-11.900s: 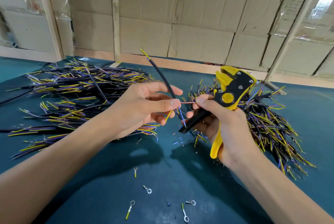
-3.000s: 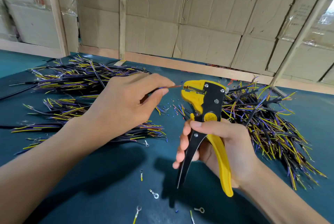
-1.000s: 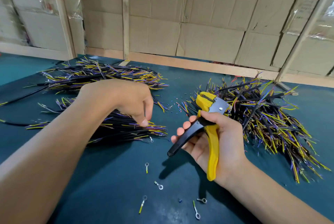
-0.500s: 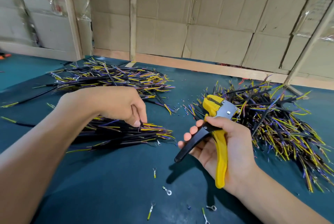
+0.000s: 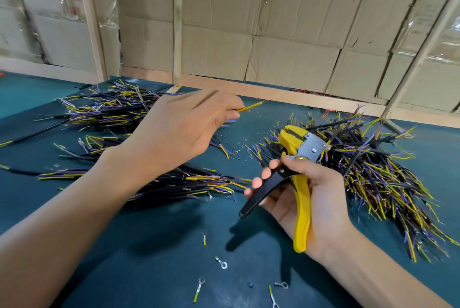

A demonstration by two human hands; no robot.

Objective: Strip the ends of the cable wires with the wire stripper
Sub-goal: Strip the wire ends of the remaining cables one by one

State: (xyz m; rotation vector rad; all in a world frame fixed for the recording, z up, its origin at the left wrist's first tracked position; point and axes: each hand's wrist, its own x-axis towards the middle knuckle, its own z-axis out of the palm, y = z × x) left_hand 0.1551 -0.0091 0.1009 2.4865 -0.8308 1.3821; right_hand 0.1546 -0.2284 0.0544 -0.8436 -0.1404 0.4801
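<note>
My left hand is raised over the left pile and pinches a cable whose yellow wire ends stick out past the fingertips; most of the cable is hidden behind the hand and blurred. My right hand grips the yellow-and-black wire stripper by its handles, which are spread apart, with the jaws pointing up and left. The cable end and the stripper jaws are apart.
Black cables with yellow and purple wires lie in a left pile and a right pile on the teal table. Ring terminals and insulation bits are scattered at the front. A cardboard wall closes the back.
My left hand has lifted from the near cable pile and swung up and right with a cable pinched in it. The right hand keeps its hold on the stripper, nearly still.
</note>
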